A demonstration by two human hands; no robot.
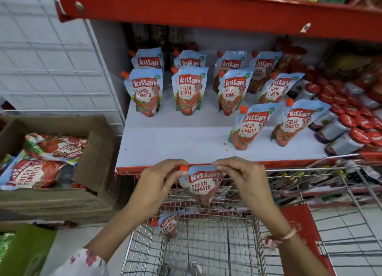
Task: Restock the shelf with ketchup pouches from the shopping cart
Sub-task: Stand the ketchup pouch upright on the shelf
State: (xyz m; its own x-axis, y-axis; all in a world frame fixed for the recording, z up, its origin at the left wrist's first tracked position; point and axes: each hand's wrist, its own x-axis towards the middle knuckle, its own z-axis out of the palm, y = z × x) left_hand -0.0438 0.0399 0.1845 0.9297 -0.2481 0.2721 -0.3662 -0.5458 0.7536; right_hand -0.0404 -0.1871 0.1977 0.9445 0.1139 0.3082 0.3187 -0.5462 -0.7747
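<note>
A ketchup pouch [201, 184], light blue with an orange cap, hangs between my hands just in front of the shelf's red front edge and above the wire shopping cart [206, 244]. My left hand [159, 180] pinches its top left corner by the cap. My right hand [241, 176] pinches its top right corner. Another pouch [168, 226] lies in the cart below. Several pouches [187, 89] stand upright in rows on the white shelf [175, 139].
A cardboard box [91, 151] at the left holds larger ketchup pouches. Red-lidded jars [347, 118] crowd the shelf's right side. A red upper shelf [206, 13] overhangs. A white wire grid panel [51, 58] stands at the left, and a green package [24, 253] sits at the bottom left.
</note>
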